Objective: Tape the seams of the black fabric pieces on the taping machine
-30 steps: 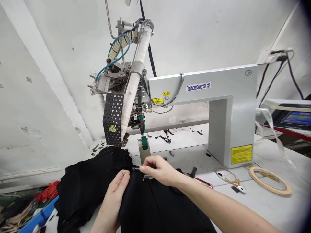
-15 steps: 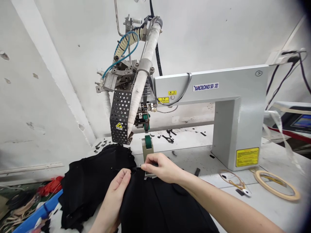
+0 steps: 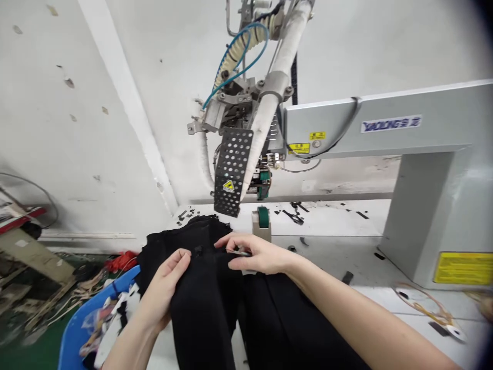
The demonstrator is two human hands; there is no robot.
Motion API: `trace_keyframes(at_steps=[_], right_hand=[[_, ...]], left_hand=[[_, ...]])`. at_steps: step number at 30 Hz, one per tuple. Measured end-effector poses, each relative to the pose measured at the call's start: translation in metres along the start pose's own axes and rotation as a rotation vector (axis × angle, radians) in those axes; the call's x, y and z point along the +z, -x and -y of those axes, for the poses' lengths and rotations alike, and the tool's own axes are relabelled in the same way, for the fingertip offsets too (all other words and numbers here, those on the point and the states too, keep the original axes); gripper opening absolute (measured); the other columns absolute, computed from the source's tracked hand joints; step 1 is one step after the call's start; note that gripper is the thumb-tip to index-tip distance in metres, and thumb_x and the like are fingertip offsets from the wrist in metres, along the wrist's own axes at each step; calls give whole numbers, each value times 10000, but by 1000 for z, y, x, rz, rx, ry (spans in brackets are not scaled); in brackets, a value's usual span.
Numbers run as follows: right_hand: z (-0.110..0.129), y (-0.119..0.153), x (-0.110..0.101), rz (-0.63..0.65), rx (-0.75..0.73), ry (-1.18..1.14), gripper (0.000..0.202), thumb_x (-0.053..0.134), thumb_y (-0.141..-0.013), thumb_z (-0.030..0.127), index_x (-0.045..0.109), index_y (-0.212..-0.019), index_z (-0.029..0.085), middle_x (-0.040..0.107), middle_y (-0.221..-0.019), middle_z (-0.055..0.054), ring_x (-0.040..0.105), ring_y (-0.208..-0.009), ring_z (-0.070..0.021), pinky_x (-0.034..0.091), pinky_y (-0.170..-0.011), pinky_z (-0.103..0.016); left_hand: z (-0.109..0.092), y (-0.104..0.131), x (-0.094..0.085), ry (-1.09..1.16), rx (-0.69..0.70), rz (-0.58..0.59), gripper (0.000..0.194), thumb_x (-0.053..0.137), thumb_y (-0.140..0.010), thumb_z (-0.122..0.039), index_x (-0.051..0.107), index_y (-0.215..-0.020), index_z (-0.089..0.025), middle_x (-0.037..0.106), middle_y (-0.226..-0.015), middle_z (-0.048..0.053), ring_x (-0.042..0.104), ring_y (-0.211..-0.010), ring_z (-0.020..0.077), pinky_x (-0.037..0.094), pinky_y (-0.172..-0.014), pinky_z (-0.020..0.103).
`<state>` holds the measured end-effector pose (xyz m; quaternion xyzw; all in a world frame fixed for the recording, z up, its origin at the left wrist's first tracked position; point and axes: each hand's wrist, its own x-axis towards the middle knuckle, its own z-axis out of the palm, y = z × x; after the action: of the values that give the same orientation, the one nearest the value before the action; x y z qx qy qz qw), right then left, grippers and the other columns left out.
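The left hand (image 3: 165, 285) grips a fold of the black cloth (image 3: 215, 308), fingers curled over its upper edge with the thumb on top. The right hand (image 3: 256, 254) pinches the cloth's far edge just beside the left, and a small metal tool (image 3: 241, 253) shows between its fingertips; what kind of tool it is cannot be told.

The cloth lies on the white desk (image 3: 346, 257) in front of the machine (image 3: 385, 133), spreading from below the machine's head back toward the person and hanging off the near edge. Just beyond the right hand stands the green roller (image 3: 263, 217) on its post, directly under the machine's head. The perforated guard (image 3: 232, 169) with a yellow warning sticker hangs left of the roller, over the cloth's far end. Black scraps (image 3: 295, 216) litter the desk behind the roller. Right of the cloth, under the machine's arm, lies a loop of cord (image 3: 423, 303). Left of the cloth, below the desk, is a blue bin (image 3: 82, 321) of offcuts.
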<state>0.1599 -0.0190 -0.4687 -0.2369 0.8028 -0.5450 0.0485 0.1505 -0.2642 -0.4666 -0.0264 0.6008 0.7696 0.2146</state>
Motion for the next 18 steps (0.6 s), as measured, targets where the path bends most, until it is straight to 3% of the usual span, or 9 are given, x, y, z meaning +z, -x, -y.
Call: trace_keyframes(at_steps=[3,5,7,11,14,16,18], right_hand=[[-4,-35,6,-44,66,256,190,637,-774,324,578,-896,191,634,-881,-14,545,-752,-144,399,-662,-248],[-15,-68,15,-126,91,446,186,648,-763,312,601,-900,195,651,-852,-20,571,-781,-171,398,-675,-262],[-30,-104,27,-194,81,610,157,632,-782,282,627,-922,213,672,-918,-35,596,-863,-201,404,-716,-277],[-59,-165,63,-243,54,748,265,530,-831,174,632,-1068,231,629,-1133,-68,613,-923,-221,430,-740,-302],[-74,-184,98,-277,31,709,321,471,-869,190,599,-1159,236,601,-1179,-69,617,-940,-215,458,-760,-310],[-83,-186,122,-273,-48,621,328,462,-876,200,594,-1171,259,612,-1159,-39,608,-982,-193,470,-805,-291],[-93,-184,145,-234,-122,539,335,494,-856,216,601,-1168,273,599,-1188,-20,602,-1007,-182,478,-838,-282]], left_hand=[[-11,-14,-39,-62,76,-49,320,733,-672,-430,543,-805,-210,571,-672,-55,532,-593,81,426,-556,176],[-17,-33,-72,-257,168,-76,341,679,-699,-488,512,-788,-204,549,-639,-54,502,-557,86,393,-523,188],[-21,-59,-107,-590,325,-163,366,567,-748,-559,510,-796,-200,545,-624,-40,497,-558,107,386,-526,214],[-24,-112,-167,-831,403,-270,333,628,-670,-499,594,-724,-172,605,-674,19,532,-676,165,413,-634,273],[-23,-137,-188,-962,401,-260,427,699,-590,-444,668,-902,-155,645,-738,29,546,-660,178,435,-669,307],[-20,-146,-189,-1022,415,-220,529,729,-558,-414,675,-1026,-172,648,-767,23,548,-652,176,445,-684,316],[-16,-153,-184,-1060,450,-174,453,719,-585,-393,708,-997,-204,657,-797,30,567,-710,186,448,-740,318]])
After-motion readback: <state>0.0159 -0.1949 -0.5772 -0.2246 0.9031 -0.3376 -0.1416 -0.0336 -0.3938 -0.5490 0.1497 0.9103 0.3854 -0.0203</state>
